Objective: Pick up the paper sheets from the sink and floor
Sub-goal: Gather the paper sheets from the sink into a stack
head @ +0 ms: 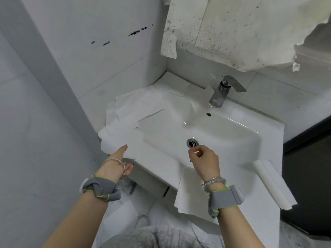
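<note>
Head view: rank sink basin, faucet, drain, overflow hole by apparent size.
1. sink basin
2. faucet
3. drain
4. overflow hole
The drain lies nearer the camera than the overflow hole, but the difference looks wide enough to rank.

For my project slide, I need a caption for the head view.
Left hand grips a paper sheet at the sink rim; right hand curls near the drain.

white paper sheets (136, 111), white sink (223, 133), grey speckled faucet (222, 92)

Metal faucet (217, 97), round drain (192, 143), black marks (137, 32) on tiled wall (107, 68)
</note>
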A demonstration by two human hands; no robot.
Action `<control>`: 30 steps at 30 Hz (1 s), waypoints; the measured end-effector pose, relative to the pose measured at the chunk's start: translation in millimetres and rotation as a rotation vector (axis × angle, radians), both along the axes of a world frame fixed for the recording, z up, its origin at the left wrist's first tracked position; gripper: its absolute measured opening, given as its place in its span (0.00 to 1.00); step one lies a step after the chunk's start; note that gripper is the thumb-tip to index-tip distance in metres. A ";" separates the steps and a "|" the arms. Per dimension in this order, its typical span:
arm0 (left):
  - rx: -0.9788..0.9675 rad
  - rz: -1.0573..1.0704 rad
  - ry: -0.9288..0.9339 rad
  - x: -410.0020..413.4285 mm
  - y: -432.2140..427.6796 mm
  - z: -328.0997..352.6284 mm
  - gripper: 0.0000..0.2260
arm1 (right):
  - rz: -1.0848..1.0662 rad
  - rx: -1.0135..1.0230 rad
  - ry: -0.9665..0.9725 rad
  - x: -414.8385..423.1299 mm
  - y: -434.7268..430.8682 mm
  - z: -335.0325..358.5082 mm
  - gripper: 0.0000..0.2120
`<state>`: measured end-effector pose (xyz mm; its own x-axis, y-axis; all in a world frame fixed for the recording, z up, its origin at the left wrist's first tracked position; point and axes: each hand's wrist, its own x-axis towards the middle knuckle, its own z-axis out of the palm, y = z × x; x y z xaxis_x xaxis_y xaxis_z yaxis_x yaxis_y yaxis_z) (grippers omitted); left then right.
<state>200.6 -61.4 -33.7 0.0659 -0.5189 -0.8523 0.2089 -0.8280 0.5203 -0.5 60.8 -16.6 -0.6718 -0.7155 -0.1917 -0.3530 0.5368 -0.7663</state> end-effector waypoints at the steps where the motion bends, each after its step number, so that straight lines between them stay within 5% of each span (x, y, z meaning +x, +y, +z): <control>1: -0.003 0.007 0.018 0.4 0.3 0.1 0.28 | 0.001 -0.003 -0.002 0.0 -0.9 0.1 0.04; 8: 0.039 0.005 0.073 8.9 -3.3 -4.7 0.12 | 0.026 -0.006 -0.010 2.2 -12.4 0.5 0.04; 21: -0.052 0.108 0.190 27.2 -12.1 1.2 0.07 | 0.338 -0.008 -0.113 43.8 -134.1 44.4 0.10; 30: -0.030 0.243 0.198 43.4 -9.4 8.4 0.10 | 0.260 0.232 -0.298 58.6 -195.7 -0.1 0.08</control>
<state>244.0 -70.7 -25.3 0.0251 -0.5335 -0.8454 0.4985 -0.7263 0.4732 58.1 -134.9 -16.7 -0.3669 -0.7684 -0.5243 -0.2806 0.6288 -0.7252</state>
